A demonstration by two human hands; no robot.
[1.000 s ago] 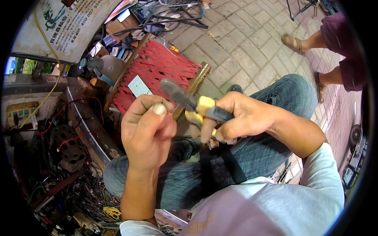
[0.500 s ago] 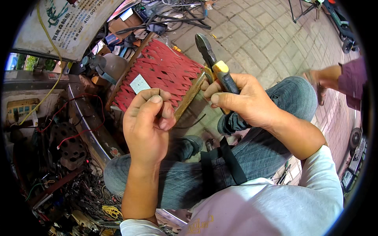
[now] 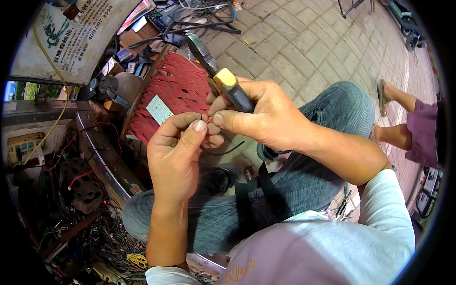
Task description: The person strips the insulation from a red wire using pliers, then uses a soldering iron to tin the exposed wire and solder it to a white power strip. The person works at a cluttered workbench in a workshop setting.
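Pinched between thumb and fingers of my left hand point(image 3: 176, 149) is a thin wire with a red end point(image 3: 209, 120). My right hand point(image 3: 270, 114) is closed around cutting pliers point(image 3: 224, 78) with yellow and black handles, jaws pointing up and away to the left. The right thumb tip meets the red end, so both hands nearly touch. Below the fingers a black cable point(image 3: 232, 148) curves out; whether it joins the red end is hidden. Beyond my left hand, a pale speckled plate point(image 3: 159, 109) lies on a seat of woven red straps point(image 3: 183, 76).
To the left stands a metal-edged bench point(image 3: 102, 154) with a red wire point(image 3: 95, 166) and a tangle of wires point(image 3: 121, 249) below. Behind the seat is a heap of boxes and black cables point(image 3: 190, 28). A passer-by's legs point(image 3: 396, 133) show at the right on the paving.
My right hand with the pliers has moved left to my left hand, and the red end now shows between the fingertips. At the right, the passer-by's second leg has come into view.
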